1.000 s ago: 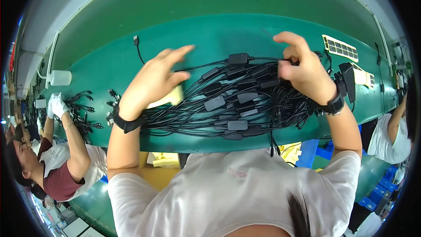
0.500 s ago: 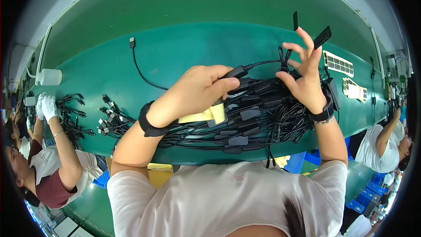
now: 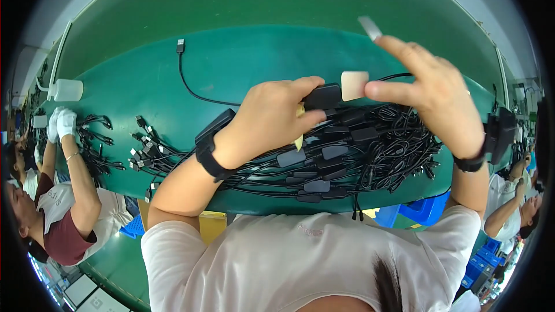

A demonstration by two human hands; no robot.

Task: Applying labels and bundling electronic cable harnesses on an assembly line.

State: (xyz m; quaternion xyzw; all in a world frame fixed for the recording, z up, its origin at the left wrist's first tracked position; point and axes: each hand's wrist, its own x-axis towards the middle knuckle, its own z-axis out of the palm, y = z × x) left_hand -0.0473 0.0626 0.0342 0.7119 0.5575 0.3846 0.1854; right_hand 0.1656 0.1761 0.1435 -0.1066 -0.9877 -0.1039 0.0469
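Observation:
My left hand point(image 3: 272, 118) pinches the black cable box point(image 3: 322, 97) of a USB cable above a bundle of similar cables. A yellow strip point(image 3: 299, 130) shows beneath its fingers. My right hand point(image 3: 430, 84) is spread, slightly blurred. One pale label point(image 3: 354, 85) sits at its thumb tip, close to the right end of the box; whether they touch I cannot tell. Another small label point(image 3: 370, 27) sticks to a raised fingertip. The held cable's USB plug point(image 3: 181, 46) lies at far left on the green table. Below both hands lies the cable bundle point(image 3: 399, 150) with several black boxes.
At left lie loose USB plugs point(image 3: 151, 150) and more black cables point(image 3: 99, 144). A white bottle point(image 3: 66, 89) stands on the table's left edge. One co-worker with white gloves point(image 3: 62, 124) works at left, another person point(image 3: 509, 205) at right. Blue bins point(image 3: 425, 211) are below the table edge.
My right hand has swung right and turned, bringing the label at its thumb toward the cable box. The box now faces up more in my left hand. The label sheets at right are now hidden.

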